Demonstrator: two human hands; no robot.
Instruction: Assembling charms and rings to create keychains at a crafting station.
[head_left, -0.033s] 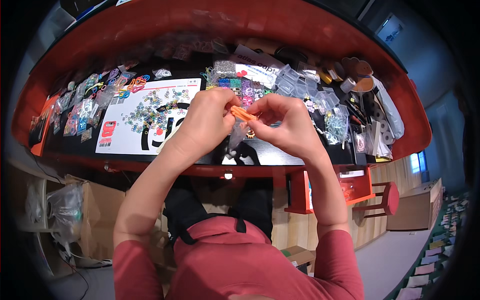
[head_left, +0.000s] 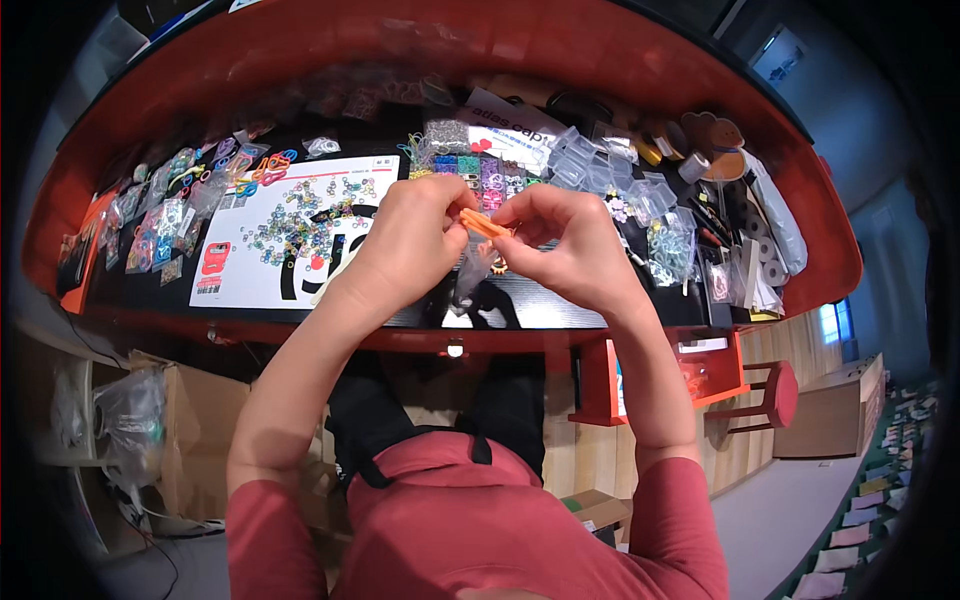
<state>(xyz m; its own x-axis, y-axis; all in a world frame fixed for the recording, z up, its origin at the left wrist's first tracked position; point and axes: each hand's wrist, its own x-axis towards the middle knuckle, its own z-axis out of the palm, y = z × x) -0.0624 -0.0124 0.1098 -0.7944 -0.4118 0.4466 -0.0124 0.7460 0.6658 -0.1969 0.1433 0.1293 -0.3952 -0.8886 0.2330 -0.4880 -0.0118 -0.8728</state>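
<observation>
Above the desk's front edge, my two hands meet at a small orange bundle of narrow strips (head_left: 485,224); its exact kind is too small to tell. My left hand (head_left: 415,235) pinches its left end between thumb and fingers. At its other end, the fingertips of my right hand (head_left: 570,235) are closed on it. Part of the bundle is hidden behind my fingers. Just below it is a crumpled see-through bag (head_left: 472,275). A tray of small coloured pieces (head_left: 492,180) lies behind my hands.
Small coloured rings (head_left: 300,225) lie scattered on a white printed sheet (head_left: 235,285) at left. Bagged trinkets (head_left: 165,220) are heaped beyond it. See-through boxes (head_left: 590,165) and bagged beads (head_left: 670,250) stand at right. An open red drawer (head_left: 595,385) juts out below the desk.
</observation>
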